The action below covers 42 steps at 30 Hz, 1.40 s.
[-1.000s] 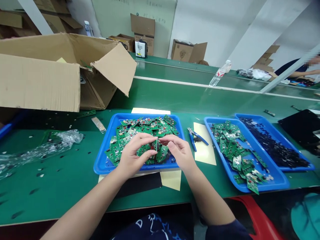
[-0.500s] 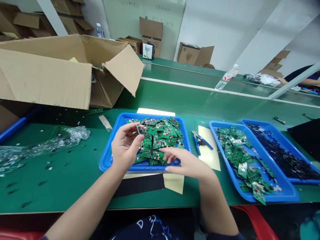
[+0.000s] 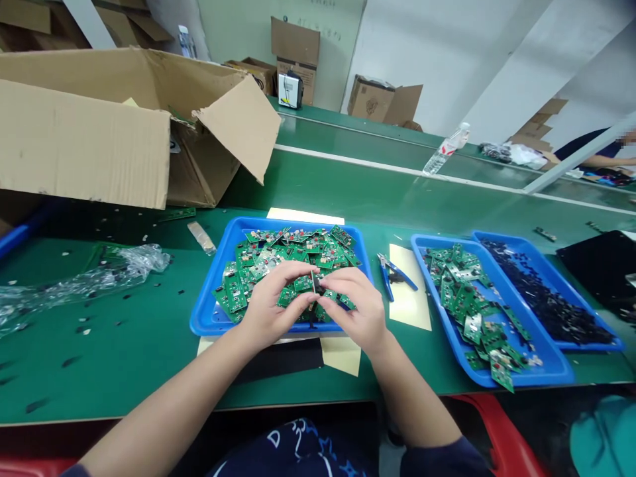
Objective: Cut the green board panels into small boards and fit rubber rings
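My left hand (image 3: pixel 275 298) pinches a small circuit board (image 3: pixel 314 282) by its edges, held edge-on above the middle blue tray (image 3: pixel 205 317). Fingertips of my right hand (image 3: pixel 355 305) are closed at the board's right face, on a small black part (image 3: pixel 318 283); its exact kind is hard to make out. Below both hands, a heap of green circuit boards (image 3: pixel 258 262) fills the tray. A thin dark strip (image 3: pixel 312 317) hangs down beneath the fingers.
Blue-handled nippers (image 3: pixel 396 273) lie on yellow paper (image 3: pixel 415 308) to the right. Beyond are a blue tray of boards (image 3: pixel 546 376) and another with black pieces (image 3: pixel 556 298). A big cardboard box (image 3: pixel 84 132) and crumpled plastic (image 3: pixel 134 262) occupy the left. A water bottle (image 3: pixel 446 149) stands behind.
My right hand has moved up to meet the left and closed at the board. My left hand has shifted right and slightly down with the board, turning it edge-on.
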Motion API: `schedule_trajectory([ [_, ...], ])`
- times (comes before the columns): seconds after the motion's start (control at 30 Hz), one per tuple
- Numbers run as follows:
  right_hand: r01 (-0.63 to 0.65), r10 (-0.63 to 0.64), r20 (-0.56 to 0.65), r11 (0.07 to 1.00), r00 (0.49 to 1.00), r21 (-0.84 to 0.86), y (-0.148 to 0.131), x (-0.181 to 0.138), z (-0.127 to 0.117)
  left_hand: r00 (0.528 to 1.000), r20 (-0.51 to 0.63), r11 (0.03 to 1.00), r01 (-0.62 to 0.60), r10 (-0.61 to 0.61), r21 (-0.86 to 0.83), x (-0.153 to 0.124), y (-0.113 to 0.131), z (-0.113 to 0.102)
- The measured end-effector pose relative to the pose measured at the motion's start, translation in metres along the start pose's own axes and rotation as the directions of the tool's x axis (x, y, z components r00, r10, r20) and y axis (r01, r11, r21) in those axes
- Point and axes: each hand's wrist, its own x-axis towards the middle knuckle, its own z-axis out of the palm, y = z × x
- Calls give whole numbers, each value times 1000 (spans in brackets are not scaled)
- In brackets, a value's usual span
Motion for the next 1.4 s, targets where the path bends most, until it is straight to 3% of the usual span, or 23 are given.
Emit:
schedule_trajectory([
  [0.13,-15,15,-37,1000,999,-8,-6,0,0,999,-30,999,34,-33,20,0,-3,0],
  [0.23,-149,146,34,977,989,150,-11,-1,-3,998,-53,998,19,-15,66,0,-4,1],
  [0.3,-342,298,177,879,938,333,-12,-2,-2,999,-49,994,2,3,106,0,-5,1],
  [0.37,-536,415,341,692,843,484,-10,-1,0,999,-44,991,-6,13,136,0,-5,1],
  [0.47,-688,464,512,418,723,593,-3,1,3,999,-40,991,9,-4,135,1,-5,1],
  [0.53,-718,471,552,333,688,611,1,2,4,1000,-24,993,17,-15,116,2,-5,0],
  [0.63,-723,480,555,307,679,619,3,3,3,1000,-4,994,27,-27,103,3,-6,0],
  [0.73,-685,433,542,320,720,655,1,3,1,1000,-11,992,26,-25,127,2,-7,1],
  [0.87,-635,439,466,431,768,641,-2,4,0,999,-27,995,29,-26,97,0,-8,3],
  [1.1,-631,515,365,637,775,442,-3,6,-1,980,75,965,194,-184,-175,-1,-7,4],
  [1.27,-569,505,266,759,821,317,-3,4,-4,966,159,949,234,-203,-212,-1,-3,3],
  [1.4,-469,459,99,871,883,148,-4,3,-6,962,145,945,256,-230,-204,2,-1,2],
])
